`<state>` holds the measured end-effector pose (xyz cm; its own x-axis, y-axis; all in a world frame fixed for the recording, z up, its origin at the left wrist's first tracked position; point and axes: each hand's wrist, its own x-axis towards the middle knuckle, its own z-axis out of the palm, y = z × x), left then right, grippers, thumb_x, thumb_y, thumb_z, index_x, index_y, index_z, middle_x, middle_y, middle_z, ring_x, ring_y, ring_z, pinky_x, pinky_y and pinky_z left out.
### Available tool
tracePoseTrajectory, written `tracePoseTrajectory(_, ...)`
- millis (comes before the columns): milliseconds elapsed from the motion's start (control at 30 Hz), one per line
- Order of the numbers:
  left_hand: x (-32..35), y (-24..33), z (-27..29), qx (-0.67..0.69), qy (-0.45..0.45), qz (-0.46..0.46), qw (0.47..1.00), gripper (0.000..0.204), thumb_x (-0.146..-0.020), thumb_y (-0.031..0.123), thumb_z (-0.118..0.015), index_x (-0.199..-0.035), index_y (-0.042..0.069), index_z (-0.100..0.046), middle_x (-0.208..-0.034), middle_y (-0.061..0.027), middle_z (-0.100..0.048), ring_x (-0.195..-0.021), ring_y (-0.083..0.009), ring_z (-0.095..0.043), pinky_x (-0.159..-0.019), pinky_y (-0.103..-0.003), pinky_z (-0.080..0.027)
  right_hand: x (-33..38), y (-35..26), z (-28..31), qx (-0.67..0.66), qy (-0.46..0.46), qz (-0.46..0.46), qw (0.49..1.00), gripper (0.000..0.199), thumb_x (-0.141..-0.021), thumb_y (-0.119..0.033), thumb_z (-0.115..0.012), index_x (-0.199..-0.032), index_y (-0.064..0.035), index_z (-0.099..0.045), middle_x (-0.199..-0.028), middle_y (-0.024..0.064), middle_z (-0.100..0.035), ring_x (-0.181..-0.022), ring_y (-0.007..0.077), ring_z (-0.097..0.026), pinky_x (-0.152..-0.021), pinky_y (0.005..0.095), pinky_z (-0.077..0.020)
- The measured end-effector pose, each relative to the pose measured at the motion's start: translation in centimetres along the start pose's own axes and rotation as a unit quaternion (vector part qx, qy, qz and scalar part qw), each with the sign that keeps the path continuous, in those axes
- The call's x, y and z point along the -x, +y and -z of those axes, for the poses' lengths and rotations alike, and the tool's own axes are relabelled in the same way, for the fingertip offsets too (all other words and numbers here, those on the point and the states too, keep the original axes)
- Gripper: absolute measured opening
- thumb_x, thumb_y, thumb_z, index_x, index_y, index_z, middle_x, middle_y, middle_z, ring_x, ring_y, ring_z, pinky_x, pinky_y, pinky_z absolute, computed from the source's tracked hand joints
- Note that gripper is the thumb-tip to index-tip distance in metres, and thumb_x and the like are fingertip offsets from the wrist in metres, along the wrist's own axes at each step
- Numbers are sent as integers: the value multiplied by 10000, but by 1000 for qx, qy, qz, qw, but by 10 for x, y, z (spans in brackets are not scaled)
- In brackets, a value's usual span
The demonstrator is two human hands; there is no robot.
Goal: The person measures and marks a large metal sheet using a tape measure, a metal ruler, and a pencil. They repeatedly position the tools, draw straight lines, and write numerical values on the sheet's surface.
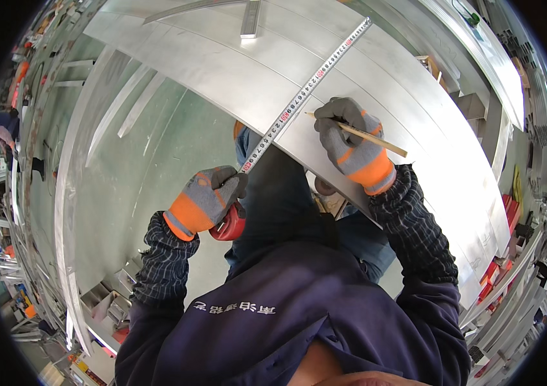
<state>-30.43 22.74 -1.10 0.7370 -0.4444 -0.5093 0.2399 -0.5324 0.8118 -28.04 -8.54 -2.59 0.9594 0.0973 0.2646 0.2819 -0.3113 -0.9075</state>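
Note:
My left hand [207,198], in a grey and orange work glove, is closed around a tape measure with a red case [229,225]. Its white blade [305,94] runs out from that hand, over the near edge of a silver metal panel [408,138] and across its surface. My right hand [354,145], gloved the same way, grips a wooden pencil [376,140]. The pencil's tip points left, just above the panel and to the right of the blade. The curled glove hides some of the right fingers.
A metal try square [251,19] lies at the panel's far side. Long metal profiles [87,122] stretch along the left, above a green floor [170,128]. Red items [489,280] and stacked profiles stand at the right. Another person [4,128] bends at the far left.

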Motion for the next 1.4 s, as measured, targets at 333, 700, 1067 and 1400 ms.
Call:
tracePoseTrajectory(333,4,-2,-4,-15,71,-101,992,328,-1081,238,-549,-992,-30,-716,-825,-103,-709,-723,-181,-680,-696,-337,-564,7,6,5,-2,2,47,999,115,-971,18,-587,-1073,-1,-637,-848,69,-654,-725,128,-644,-646,271,-534)
tracePoseTrajectory(700,10,2,0,70,71,42,994,295,-1065,207,-568,-1021,-46,-713,-880,-97,-736,-673,-159,-687,-636,-310,-562,-3,20,4,-16,27,15,999,138,-880,18,-695,-1014,-17,-700,-861,86,-713,-753,180,-716,-671,301,-573)
tracePoseTrajectory(1067,23,-13,1,-10,24,113,993,321,-1032,249,-562,-992,-10,-748,-928,-101,-725,-787,-193,-674,-755,-343,-563,-13,37,-3,-32,16,-7,999,138,-891,4,-698,-1024,-31,-703,-886,90,-724,-763,183,-719,-658,296,-574)
tracePoseTrajectory(1400,23,-21,3,8,38,105,994,346,-1042,266,-558,-1016,-27,-741,-901,-89,-750,-755,-167,-658,-729,-333,-562,-9,35,-2,-7,-5,8,1000,132,-957,-8,-624,-1082,-23,-666,-925,57,-662,-792,132,-665,-703,270,-555)
